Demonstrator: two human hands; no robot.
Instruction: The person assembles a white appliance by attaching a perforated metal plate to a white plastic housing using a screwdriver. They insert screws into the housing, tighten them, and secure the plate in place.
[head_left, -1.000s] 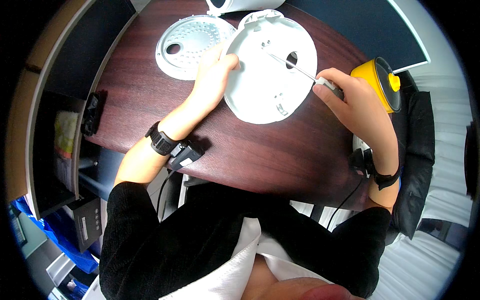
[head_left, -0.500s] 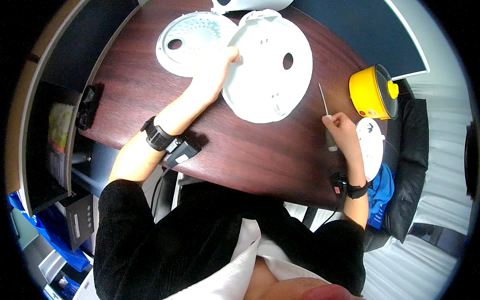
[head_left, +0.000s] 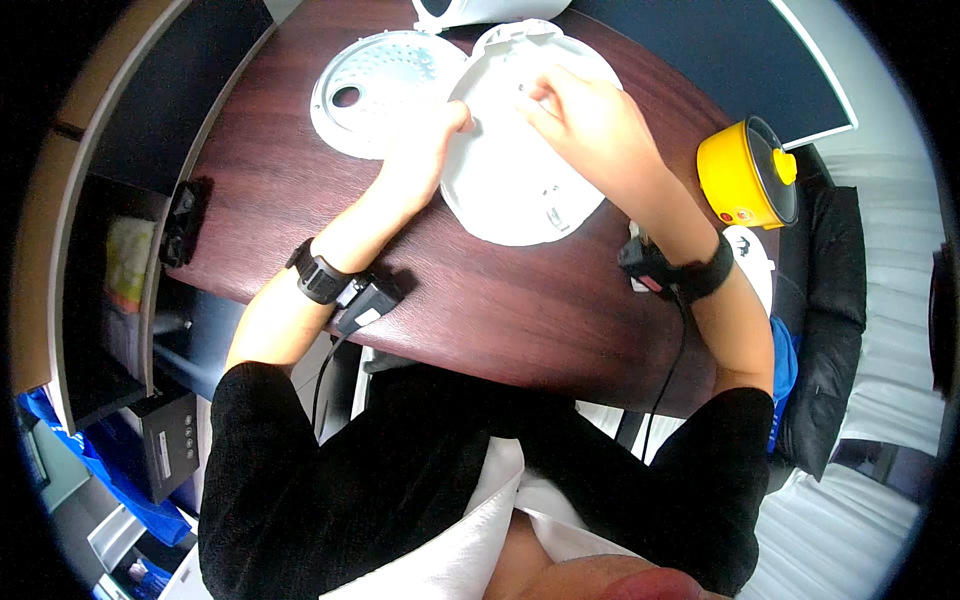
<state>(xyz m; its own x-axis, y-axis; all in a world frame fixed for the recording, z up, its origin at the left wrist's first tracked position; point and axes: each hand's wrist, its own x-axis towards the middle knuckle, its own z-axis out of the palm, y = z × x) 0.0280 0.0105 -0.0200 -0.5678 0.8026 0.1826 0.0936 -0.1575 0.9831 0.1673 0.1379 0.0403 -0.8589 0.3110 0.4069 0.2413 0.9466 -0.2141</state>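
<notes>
A large white round plastic cover (head_left: 500,190), with small holes and a hinge-like tab at its far edge, is tilted on the dark red-brown table. My left hand (head_left: 422,150) is closed on its left rim, thumb on top. Over the cover's upper right reaches my right hand (head_left: 600,130), its thumb and fingertips pinched close to a small hole; anything between them is too small to make out. Behind my left hand lies a pale perforated disc (head_left: 400,62) with one dark round opening. The screwdriver is hidden from sight, apparently beneath my right forearm.
A yellow electric pot (head_left: 728,180) with a dark lid stands at the right, near a white oval piece (head_left: 762,275). At the far edge is part of a white appliance (head_left: 490,12). Dark partitions (head_left: 720,60) border the table. Each wrist carries a strapped device with a cable.
My right hand has left the screwdriver on the table and moved up and left over the white cover. My left hand keeps its hold in nearly the same place.
</notes>
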